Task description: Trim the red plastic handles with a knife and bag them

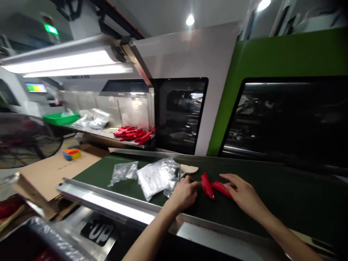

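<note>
Evidently, handling is happening between the long edges of the belt (95, 174); the left hand (185, 193) is curling beside one red part (207, 186), grip unclear; the right hand (244, 194) is spreading, touching another red part (220, 188); lifting is requiring pinching.

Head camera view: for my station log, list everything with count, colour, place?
belt: one, dark green, centre
red parts: two, red, belt
plastic bags: at least two, clear/white, belt
flat piece: one, beige, belt
red pile: uncountable, red, shelf
shelf bags: several, clear, shelf
tray: one, green, shelf
cardboard: one box, brown, left
rings: count unclear, orange/blue, cardboard
lamp: one, white, upper left
fan: one, dark, far left
machine fronts: white and green, behind belt
left hand: one, bare, belt
right hand: one, bare, belt
</note>
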Demonstrator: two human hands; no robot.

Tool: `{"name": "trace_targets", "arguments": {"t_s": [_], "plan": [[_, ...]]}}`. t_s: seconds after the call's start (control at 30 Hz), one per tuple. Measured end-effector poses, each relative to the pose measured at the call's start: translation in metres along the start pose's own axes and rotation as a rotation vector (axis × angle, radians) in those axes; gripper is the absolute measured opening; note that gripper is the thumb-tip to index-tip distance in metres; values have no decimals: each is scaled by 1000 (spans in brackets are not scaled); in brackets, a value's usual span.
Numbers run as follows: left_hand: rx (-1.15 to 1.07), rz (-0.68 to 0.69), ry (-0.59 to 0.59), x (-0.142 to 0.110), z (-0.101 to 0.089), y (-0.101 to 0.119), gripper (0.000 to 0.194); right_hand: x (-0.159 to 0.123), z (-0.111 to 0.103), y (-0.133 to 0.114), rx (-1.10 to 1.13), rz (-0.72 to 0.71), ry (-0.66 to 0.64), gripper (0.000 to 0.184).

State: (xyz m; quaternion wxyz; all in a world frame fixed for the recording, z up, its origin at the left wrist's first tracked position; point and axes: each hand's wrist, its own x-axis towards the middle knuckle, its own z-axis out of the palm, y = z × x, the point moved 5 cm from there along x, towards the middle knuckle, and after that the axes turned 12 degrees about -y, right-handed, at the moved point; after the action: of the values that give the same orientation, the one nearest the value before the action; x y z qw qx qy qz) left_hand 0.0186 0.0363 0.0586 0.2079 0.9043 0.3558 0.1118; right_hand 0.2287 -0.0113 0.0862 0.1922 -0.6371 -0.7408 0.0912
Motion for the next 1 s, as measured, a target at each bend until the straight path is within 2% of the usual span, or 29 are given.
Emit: {"name": "trace_targets", "arguments": {"t_s": [0.17, 0.27, 0.37, 0.53, 0.67, 0.8, 0.9, 1.0], "plan": [[41, 27, -18, 2, -2, 2, 36, -4, -3, -5, -29, 68, -90, 23], [65, 24, -38, 3, -3, 3, 35, -12, -1, -15, -105, 85, -152, 25], [88, 12, -60, 5, -1, 2, 31, -19, 0, -18, -207, 150, -178, 34], [113, 8, -69, 9, 0, -1, 27, -20, -2, -10, -293, 274, -155, 34], [117, 16, -65, 15, 1, -2, 26, -13, -6, -9, -251, 255, -125, 30], [115, 43, -70, 22, 0, -8, 25, -12, -20, -23, -192, 191, -54, 32], [89, 89, -61, 25, -4, -15, 25, -39, -37, -41, -205, 141, 24, 30], [12, 180, -3, 28, -9, -14, 25, -92, -60, -57, -288, 113, 92, 27]]}}
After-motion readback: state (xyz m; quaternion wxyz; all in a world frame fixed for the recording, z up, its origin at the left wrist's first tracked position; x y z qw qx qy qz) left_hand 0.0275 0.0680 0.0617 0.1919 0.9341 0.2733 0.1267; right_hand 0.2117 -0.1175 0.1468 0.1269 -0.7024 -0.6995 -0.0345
